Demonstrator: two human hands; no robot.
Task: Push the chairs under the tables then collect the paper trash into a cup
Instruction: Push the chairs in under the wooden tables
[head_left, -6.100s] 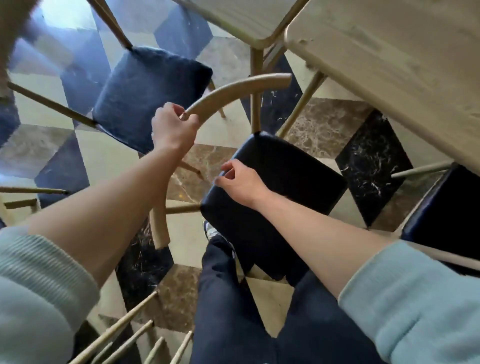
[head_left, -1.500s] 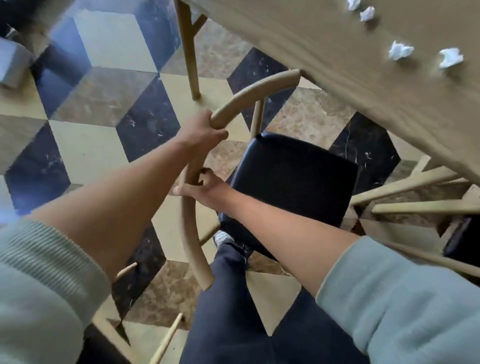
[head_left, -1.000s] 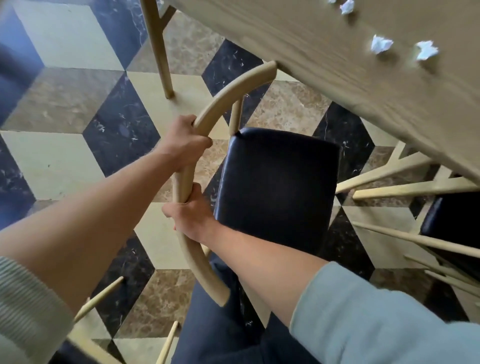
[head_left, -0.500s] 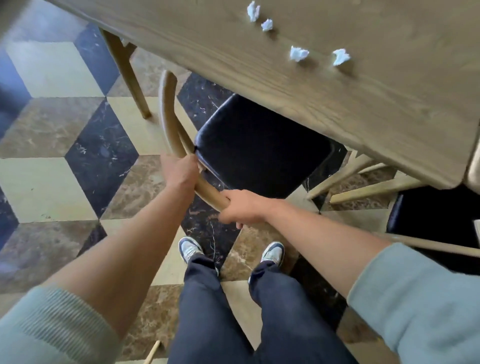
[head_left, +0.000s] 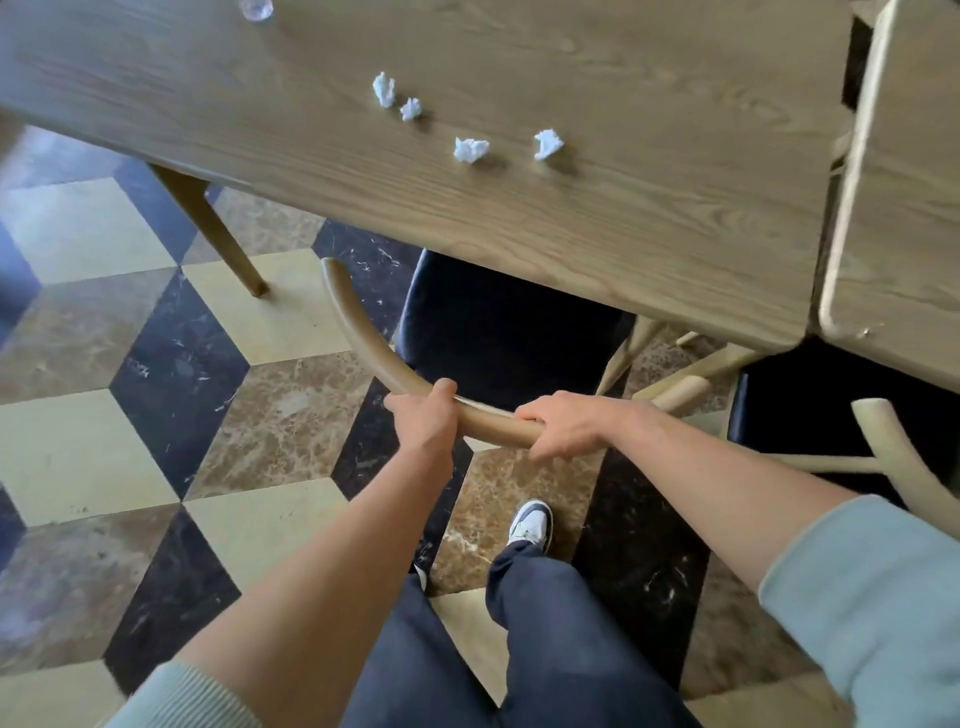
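Swung round and partly under the counter (head_left: 519, 234), chair (head_left: 363, 338) gripped by both hands' fingers (head_left: 441, 389); paper wads (head_left: 470, 149) remain uncollected.

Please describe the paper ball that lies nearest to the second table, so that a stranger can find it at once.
Look at the large wooden table above the dark chair seat. Four white paper balls lie in a loose row on it. The right-most paper ball is the last one toward the neighbouring table.

Probably a café or dining room: wooden surfaces (head_left: 571, 218) pushed together, matching cushioned chairs (head_left: 498, 332) beneath, patterned marble floor (head_left: 171, 364).
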